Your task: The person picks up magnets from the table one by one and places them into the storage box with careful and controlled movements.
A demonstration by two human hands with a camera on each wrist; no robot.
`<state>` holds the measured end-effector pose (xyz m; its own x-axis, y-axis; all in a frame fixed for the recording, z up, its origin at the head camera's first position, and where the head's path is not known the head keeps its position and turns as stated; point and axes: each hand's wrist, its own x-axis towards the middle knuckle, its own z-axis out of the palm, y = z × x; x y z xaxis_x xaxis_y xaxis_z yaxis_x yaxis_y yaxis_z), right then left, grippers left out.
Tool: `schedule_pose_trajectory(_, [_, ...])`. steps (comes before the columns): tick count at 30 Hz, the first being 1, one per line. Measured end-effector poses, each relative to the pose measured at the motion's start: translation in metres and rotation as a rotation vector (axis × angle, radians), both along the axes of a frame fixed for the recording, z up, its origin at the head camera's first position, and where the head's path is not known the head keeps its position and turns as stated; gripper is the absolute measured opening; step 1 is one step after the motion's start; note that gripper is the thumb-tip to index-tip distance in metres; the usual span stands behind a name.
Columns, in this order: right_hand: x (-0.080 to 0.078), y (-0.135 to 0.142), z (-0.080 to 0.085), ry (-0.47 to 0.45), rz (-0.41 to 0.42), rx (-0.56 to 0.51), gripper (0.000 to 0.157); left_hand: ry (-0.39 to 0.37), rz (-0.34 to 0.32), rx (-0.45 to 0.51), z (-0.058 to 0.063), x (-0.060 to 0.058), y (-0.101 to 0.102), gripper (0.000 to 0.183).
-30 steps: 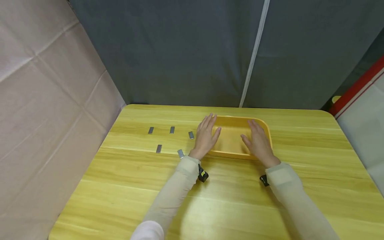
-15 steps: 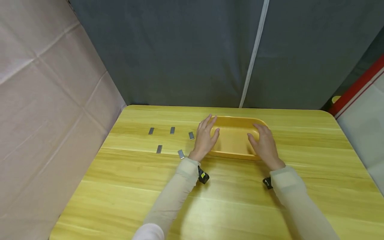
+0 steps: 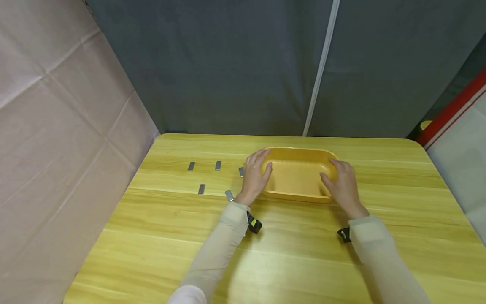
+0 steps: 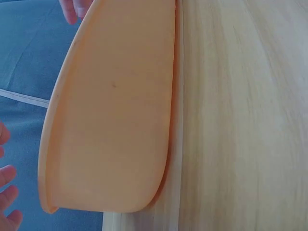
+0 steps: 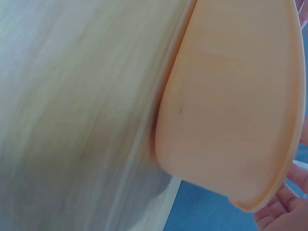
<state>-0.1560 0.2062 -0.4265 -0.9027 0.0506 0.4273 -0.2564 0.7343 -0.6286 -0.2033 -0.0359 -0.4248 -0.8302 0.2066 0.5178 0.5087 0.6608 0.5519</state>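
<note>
A shallow orange-yellow plastic tray (image 3: 296,177) sits on the wooden table. My left hand (image 3: 253,179) is at its left end, fingers relaxed and thumb apart from them; in the left wrist view its fingertips (image 4: 7,192) are clear of the tray wall (image 4: 110,110). At the right end is my right hand (image 3: 344,185), its thumb over the tray's inside. The right wrist view has the right hand's fingers (image 5: 284,207) beside the rim corner; whether they touch it, I cannot tell. Left of the tray lie several small grey rectangular pieces (image 3: 201,189), one partly hidden by my left hand.
The light wooden table (image 3: 296,253) carries everything. A dark grey curtain (image 3: 228,71) hangs behind its far edge. A pale cloth wall (image 3: 64,147) borders the left side, and a red-and-white panel (image 3: 463,126) stands at the right.
My right hand has moved right and slightly nearer, from over the tray's inside to its right end. My left hand has shifted slightly left and down, partly covering one grey piece. The tray has not visibly moved.
</note>
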Motion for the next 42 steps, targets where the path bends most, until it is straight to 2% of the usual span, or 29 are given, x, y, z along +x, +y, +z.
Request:
schedule_pose_trajectory(7, [0.007, 0.007, -0.002, 0.014, -0.015, -0.018, 0.047, 0.000, 0.030, 0.018, -0.001, 0.003, -0.005, 0.038])
schedule_pose_trajectory(15, [0.012, 0.014, -0.007, 0.002, -0.028, -0.016, 0.048, -0.068, 0.034, 0.085, -0.002, 0.007, -0.012, 0.037])
schedule_pose_trajectory(24, [0.020, 0.018, -0.008, -0.080, -0.044, -0.017, 0.052, -0.125, 0.054, 0.064, -0.002, 0.012, -0.022, 0.036])
schedule_pose_trajectory(32, [0.026, 0.020, -0.014, -0.153, -0.057, -0.055, 0.053, -0.144, 0.085, 0.089, -0.005, 0.016, -0.029, 0.034])
schedule_pose_trajectory(38, [0.027, 0.020, -0.014, -0.175, -0.058, -0.067, 0.052, -0.137, 0.064, 0.136, -0.008, 0.018, -0.034, 0.032])
schedule_pose_trajectory(42, [0.026, 0.019, -0.014, -0.181, -0.072, -0.058, 0.051, -0.158, 0.051, 0.129, -0.012, 0.021, -0.039, 0.034])
